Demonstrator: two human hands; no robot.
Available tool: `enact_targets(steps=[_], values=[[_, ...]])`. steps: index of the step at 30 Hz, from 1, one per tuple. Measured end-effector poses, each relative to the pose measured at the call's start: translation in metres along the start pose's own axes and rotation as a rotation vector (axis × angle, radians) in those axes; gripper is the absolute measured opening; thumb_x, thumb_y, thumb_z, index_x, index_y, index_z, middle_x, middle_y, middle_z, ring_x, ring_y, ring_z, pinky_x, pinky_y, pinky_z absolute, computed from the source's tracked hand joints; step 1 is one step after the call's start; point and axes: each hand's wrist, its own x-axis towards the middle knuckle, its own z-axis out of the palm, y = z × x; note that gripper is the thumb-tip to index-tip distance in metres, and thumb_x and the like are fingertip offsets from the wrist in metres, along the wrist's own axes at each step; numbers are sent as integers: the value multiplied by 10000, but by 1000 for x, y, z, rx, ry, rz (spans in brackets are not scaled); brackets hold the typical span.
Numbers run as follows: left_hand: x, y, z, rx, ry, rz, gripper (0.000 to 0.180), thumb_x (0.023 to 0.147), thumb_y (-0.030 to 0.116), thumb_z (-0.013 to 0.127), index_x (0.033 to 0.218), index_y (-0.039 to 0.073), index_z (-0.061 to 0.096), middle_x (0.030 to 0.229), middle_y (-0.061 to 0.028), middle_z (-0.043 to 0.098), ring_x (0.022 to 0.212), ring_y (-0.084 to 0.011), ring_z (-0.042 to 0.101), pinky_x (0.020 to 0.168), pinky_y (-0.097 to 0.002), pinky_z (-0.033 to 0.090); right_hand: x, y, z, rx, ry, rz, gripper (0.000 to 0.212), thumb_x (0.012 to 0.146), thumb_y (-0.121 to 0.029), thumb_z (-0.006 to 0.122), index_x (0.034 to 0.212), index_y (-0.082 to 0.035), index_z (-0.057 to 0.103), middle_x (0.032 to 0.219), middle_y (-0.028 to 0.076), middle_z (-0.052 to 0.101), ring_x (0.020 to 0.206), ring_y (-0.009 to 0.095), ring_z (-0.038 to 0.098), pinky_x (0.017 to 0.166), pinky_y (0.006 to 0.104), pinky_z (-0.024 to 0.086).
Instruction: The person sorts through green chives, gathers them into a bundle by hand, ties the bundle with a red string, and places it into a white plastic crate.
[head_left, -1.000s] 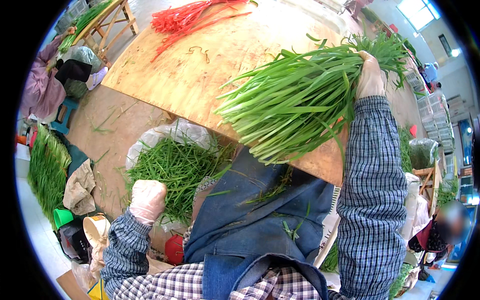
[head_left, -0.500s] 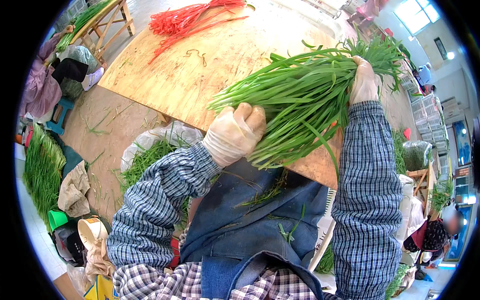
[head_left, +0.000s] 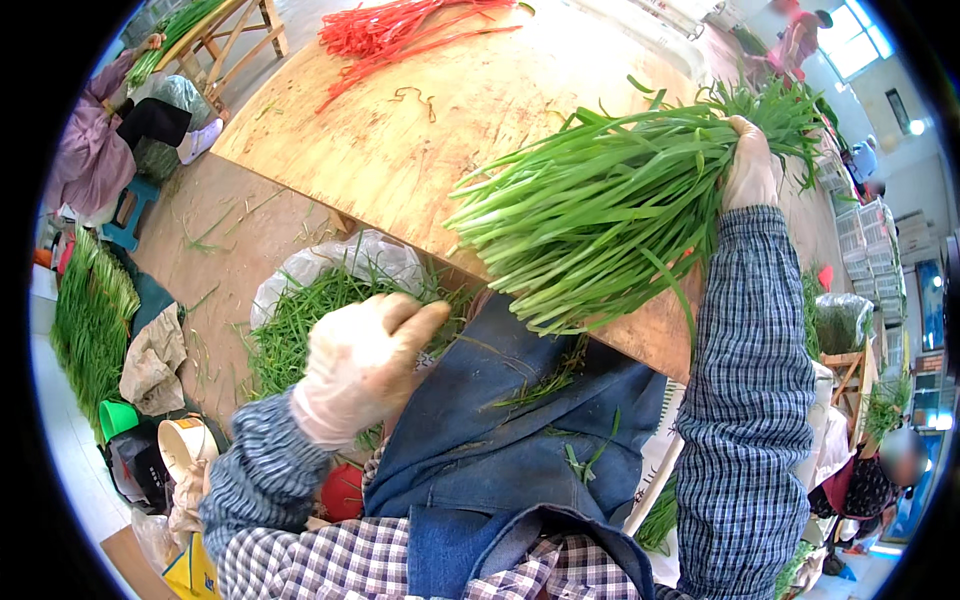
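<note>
Head view: the right hand [head_left: 750,165], gloved, is clamped around a large bunch of long greens [head_left: 590,215] near its leafy end. The bunch is above the right part of the wooden table [head_left: 400,150], pale stem ends pointing toward the lower left and reaching the near edge; whether its underside rests on the wood cannot be told. The left hand [head_left: 365,365], also gloved, is apart from the bunch, above the heap of loose greens [head_left: 275,350] beside the white plastic bag [head_left: 385,255]. Its fingers are partly bent, the palm side is hidden, and whether it grips anything cannot be determined.

Step in hand, in this inspector's judgement: picking over the bunch while the right hand supports it. A further pass would call for a steady right grip and the left fingertips at the stem ends. Red strips [head_left: 375,30] lie untouched at the far edge.

Compared with half a second earlier, the left hand has left the stems; the right hand has kept its hold.
</note>
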Motion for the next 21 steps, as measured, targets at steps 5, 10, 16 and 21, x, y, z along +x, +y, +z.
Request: enact_targets(steps=[5,10,16,21], values=[[45,-1,36,200,172,-135,237,651,59,598,888,58,617,727,-89,561,629,-247,576,535,-347,452,-13,1,7,26,-19,-38,227,853,-196,451,881,-12,582,760,90,631,576,210,585,564,319,513],[55,-19,66,182,389,-189,179,663,70,683,831,42,628,732,-106,587,660,-280,580,553,-373,453,-13,2,0,117,-32,-51,158,801,-97,519,884,28,571,782,120,632,589,222,612,556,329,535],[55,-4,76,181,460,-316,190,663,150,729,738,47,587,713,-96,546,672,-288,542,573,-380,422,-11,1,-5,96,16,-55,182,812,-154,501,865,0,583,765,101,633,572,211,597,542,319,516],[44,5,91,195,526,-387,225,663,205,717,727,53,563,765,-107,516,698,-292,497,602,-393,382,-17,3,-14,44,74,-41,185,813,-179,482,847,-33,591,739,82,634,565,200,589,546,305,505]])
